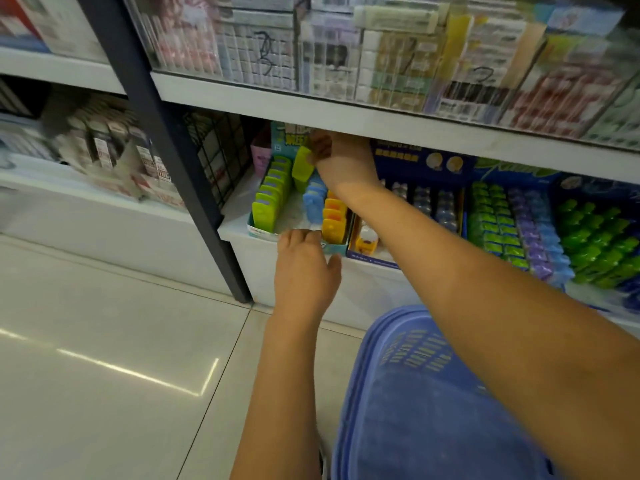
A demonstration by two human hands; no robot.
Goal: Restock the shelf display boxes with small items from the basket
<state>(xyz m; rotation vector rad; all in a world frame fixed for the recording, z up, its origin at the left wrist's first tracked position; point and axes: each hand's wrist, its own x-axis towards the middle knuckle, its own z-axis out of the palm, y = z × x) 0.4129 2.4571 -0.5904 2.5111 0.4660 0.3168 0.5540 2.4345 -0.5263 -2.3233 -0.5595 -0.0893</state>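
The display box point(333, 250), teal, sits at the front edge of the lower shelf, just right of the dark upright post point(180, 168), with a navy box point(415, 161) tight against its right side. Inside it, rows of green packs point(270, 199), blue packs point(313, 199) and orange packs point(334, 216) leave a bare lane between green and blue. The upper shelf board point(346, 116) hangs low over the box's back, shadowing and cutting off the right hand's fingertips. The right hand point(341, 161) pinches a yellow-green pack point(301, 168) upright above that lane. The left hand point(304, 271) grips the box's front rim. The blue basket point(415, 375) stands below the box, partly hidden by the right forearm.
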